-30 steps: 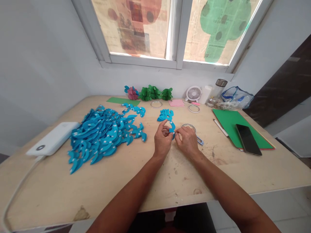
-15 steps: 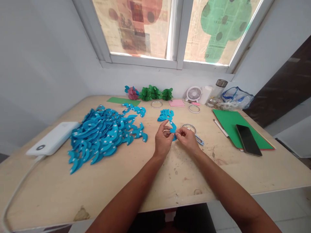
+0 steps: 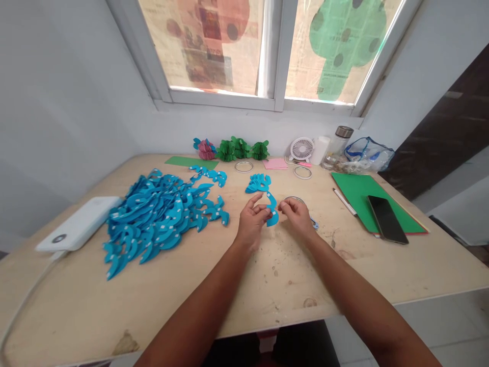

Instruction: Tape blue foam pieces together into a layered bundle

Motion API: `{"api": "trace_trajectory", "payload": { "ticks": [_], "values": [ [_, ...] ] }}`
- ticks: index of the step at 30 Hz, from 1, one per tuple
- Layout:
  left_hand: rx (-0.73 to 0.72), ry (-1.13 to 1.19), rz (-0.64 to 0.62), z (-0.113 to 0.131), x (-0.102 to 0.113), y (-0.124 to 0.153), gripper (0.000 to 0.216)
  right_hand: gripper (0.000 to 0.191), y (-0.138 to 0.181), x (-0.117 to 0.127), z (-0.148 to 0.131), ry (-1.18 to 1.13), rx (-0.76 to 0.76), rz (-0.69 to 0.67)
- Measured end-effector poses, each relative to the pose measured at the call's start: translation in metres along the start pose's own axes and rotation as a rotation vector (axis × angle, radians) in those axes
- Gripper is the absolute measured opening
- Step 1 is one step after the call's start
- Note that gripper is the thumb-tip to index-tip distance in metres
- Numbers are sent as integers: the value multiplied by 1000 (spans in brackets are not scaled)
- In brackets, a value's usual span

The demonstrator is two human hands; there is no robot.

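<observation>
My left hand [image 3: 252, 219] pinches a curved blue paper cut-out [image 3: 272, 218] between thumb and fingers. Small white squares, like bits of tape, show on the paper. Just to the right of it is my right hand [image 3: 296, 213], its thumb and index finger pressed together, a small gap from the paper. Whatever those fingertips hold, if anything, is too small to make out. Behind my hands lies a small stack of blue cut-outs [image 3: 258, 183]. A tape roll [image 3: 295, 199] and a blue cutter [image 3: 315, 223] are partly hidden by my right hand.
A large heap of blue cut-outs [image 3: 153, 214] covers the left side, beside a white power bank [image 3: 82, 221] with a cable. At the right lie green sheets [image 3: 349, 196], a phone [image 3: 386, 219] and a pen [image 3: 344, 202]. Paper figures [image 3: 240, 148] and a fan [image 3: 301, 149] line the wall.
My right hand has drawn away from the blue cut-out, leaving a gap. My left hand still holds the cut-out, now lower and more fully visible. The view has shifted slightly.
</observation>
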State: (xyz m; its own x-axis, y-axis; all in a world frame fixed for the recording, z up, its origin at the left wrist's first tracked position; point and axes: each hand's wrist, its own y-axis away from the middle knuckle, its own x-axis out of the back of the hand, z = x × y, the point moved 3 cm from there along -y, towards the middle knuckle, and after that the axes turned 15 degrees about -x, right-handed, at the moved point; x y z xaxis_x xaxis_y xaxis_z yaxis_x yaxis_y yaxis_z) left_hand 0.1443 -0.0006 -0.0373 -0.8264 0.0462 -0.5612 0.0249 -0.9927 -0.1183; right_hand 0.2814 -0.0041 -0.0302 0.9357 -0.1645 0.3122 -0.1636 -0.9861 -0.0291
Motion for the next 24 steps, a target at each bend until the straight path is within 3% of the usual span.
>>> {"api": "trace_trajectory", "payload": {
  "ticks": [7,15,24],
  "values": [
    [149,154,-148,1,-5,5,52,17,-5,4,6,-154,-76,23],
    [138,72,-226,3,-12,9,46,19,-7,0,9,-268,-101,-33],
    [154,26,-266,-3,-12,11,52,23,-4,1,6,-336,-166,8]
  ]
}}
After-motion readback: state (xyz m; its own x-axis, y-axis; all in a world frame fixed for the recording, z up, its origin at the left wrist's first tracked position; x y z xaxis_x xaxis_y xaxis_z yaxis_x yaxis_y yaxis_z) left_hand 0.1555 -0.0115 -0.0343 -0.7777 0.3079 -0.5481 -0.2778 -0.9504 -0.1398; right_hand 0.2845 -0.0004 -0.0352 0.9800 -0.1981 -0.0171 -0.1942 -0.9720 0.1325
